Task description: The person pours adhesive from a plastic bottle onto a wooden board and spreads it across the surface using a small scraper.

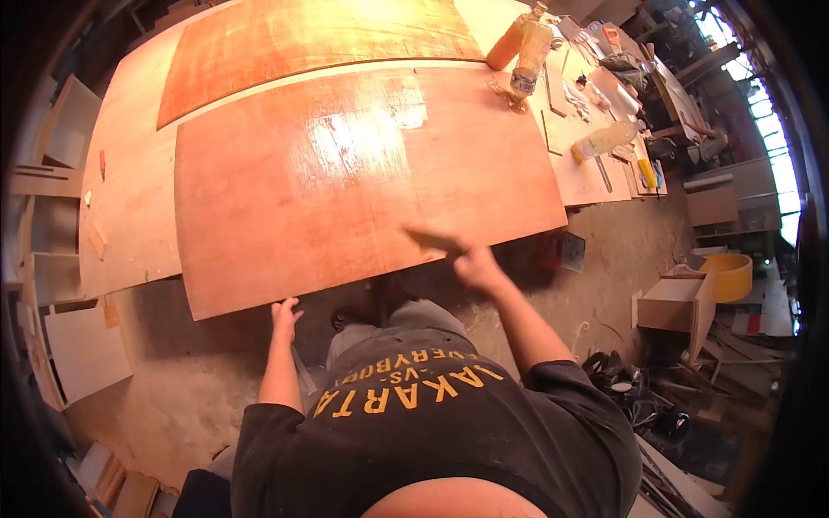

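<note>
A large reddish-brown plywood panel [484,155] lies in front of me, with a wet, glossy patch across its upper middle. My right hand [479,266] is closed around a flat brown piece [432,239], held at the panel's near edge. Motion blurs that piece, so its exact kind is unclear. At the near left edge of the panel is my left hand [285,318], its fingers apart and the fingertips close to or against the edge. Whether they touch it I cannot tell.
A second glossy panel [259,65] lies behind the first on the pale worktable [129,190]. Bottles [528,60] stand at the back right; another bottle [604,141] lies on its side. A wooden box [678,302] and a yellow round container [727,276] are on the right.
</note>
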Demonstrator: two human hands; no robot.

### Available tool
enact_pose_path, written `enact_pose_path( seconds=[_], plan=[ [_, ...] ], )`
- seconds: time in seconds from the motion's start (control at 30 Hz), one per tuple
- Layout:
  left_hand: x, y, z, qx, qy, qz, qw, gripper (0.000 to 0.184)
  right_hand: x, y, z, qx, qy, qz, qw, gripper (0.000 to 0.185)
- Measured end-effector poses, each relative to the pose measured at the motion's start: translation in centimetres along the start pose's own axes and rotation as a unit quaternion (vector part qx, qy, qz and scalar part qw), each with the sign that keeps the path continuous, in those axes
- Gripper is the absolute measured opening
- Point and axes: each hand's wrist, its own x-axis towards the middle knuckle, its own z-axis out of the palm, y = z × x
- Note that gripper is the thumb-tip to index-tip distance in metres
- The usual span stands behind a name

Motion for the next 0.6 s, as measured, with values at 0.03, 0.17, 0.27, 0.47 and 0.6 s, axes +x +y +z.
enact_pose_path(
  seconds=[0.03, 0.17, 0.27, 0.47, 0.6],
  plan=[
    [0.4, -0.9, -0.5, 0.025, -0.002, -0.012, 1.000, 0.039, 2.0, -0.8, -1.7, 0.091, 0.062, 0.054, 0.992, 0.053],
    [-0.8, -2.7, -0.7, 0.068, -0.008, -0.039, 0.997, 0.052, 12.2, -0.8, -9.5, 0.276, 0.118, -0.021, 0.954, 0.029],
    [-2.9, -4.1, -0.6, 0.097, 0.028, -0.066, 0.993, 0.088, 19.7, -3.9, -13.3, 0.181, 0.119, -0.019, 0.976, 0.031],
    [-8.6, -9.1, 1.2, 0.133, 0.132, -0.129, 0.974, 0.094, 34.3, -5.3, -15.3, -0.138, -0.017, -0.069, 0.988, 0.033],
    [-12.0, -12.9, 3.5, 0.142, 0.146, -0.157, 0.966, 0.094, 42.8, -1.0, -11.2, -0.316, -0.026, -0.160, 0.935, 0.048]
  ],
)
